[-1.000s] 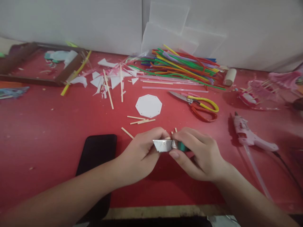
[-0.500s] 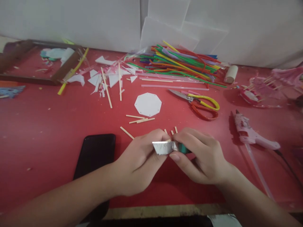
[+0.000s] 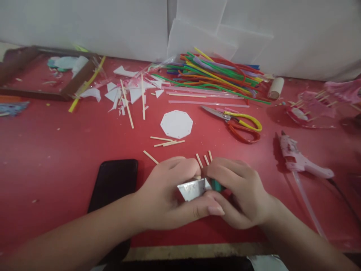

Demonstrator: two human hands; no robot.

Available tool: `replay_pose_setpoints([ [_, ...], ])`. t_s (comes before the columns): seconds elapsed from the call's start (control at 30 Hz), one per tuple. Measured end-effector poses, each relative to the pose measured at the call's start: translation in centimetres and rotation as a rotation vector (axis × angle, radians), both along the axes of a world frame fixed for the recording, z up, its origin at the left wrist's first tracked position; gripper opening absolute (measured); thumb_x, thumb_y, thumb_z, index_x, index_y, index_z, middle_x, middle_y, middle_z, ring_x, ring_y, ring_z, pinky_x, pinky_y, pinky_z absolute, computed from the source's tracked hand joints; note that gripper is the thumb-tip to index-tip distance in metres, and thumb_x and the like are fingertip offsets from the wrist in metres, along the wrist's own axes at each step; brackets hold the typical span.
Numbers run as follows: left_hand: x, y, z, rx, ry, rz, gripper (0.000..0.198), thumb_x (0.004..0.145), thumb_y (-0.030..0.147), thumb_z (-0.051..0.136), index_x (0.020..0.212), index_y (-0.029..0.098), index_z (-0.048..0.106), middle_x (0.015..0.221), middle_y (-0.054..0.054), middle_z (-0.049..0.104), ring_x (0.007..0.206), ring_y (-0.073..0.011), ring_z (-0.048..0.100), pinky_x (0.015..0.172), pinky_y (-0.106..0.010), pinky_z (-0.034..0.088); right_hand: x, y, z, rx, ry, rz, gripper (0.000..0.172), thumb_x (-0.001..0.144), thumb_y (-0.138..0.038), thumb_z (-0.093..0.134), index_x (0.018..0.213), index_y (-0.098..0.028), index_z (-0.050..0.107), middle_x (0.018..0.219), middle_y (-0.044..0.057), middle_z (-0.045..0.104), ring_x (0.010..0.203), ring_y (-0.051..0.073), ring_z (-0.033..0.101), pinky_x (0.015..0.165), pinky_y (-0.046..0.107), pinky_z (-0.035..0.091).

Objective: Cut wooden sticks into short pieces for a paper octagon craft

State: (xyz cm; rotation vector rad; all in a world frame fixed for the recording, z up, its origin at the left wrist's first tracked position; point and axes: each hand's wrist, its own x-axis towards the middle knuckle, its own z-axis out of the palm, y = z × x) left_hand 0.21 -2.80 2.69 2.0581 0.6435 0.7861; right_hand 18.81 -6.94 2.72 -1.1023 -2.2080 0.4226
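Note:
My right hand (image 3: 239, 188) is closed round the green handle (image 3: 217, 186) of a knife, whose silver blade (image 3: 192, 189) points left. My left hand (image 3: 172, 195) has its fingers curled on a short wooden stick (image 3: 197, 177), of which only a small end shows beside the blade. The left thumb stretches under the blade toward my right hand. Beyond my hands lie a few cut sticks (image 3: 199, 160), more thin sticks (image 3: 169, 142) and a white octagonal card (image 3: 176, 124) with small holes near its edge.
A black phone (image 3: 114, 184) lies under my left forearm. Scissors (image 3: 244, 126), a pink glue gun (image 3: 301, 160) and a pink craft piece (image 3: 313, 105) are at the right. Pipe cleaners (image 3: 220, 75), paper scraps (image 3: 135, 92) and a brown frame (image 3: 67, 88) lie along the back.
The blade has tilted and come slightly lower, showing more of its face. My left thumb has extended right, toward my right hand, and the left fingers have shifted.

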Motion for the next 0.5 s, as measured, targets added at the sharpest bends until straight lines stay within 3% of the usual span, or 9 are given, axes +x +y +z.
replay_pose_setpoints([
  [0.23,-0.24,-0.16,-0.58,0.225,0.034,-0.006,0.044,0.077,0.044,0.062,0.060,0.021,0.028,0.052,0.007,0.024,0.047,-0.0099,0.021,0.045,-0.027,0.019,-0.53,-0.31,0.35,0.045,-0.023,0.092,0.024,0.090,-0.029,0.040,0.070,-0.019,0.050,0.059,-0.001,0.044,0.052,0.012,0.035,0.047,0.029,0.028],
  [0.5,-0.46,-0.48,-0.54,0.187,0.041,-0.043,0.040,0.077,0.028,0.060,0.062,0.021,0.023,0.053,0.007,0.018,0.048,-0.0110,0.017,0.047,-0.027,0.018,-0.70,-0.78,0.69,0.130,-0.039,0.099,0.022,0.087,-0.022,0.042,0.065,-0.020,0.047,0.057,-0.001,0.044,0.054,0.013,0.033,0.049,0.031,0.026],
])
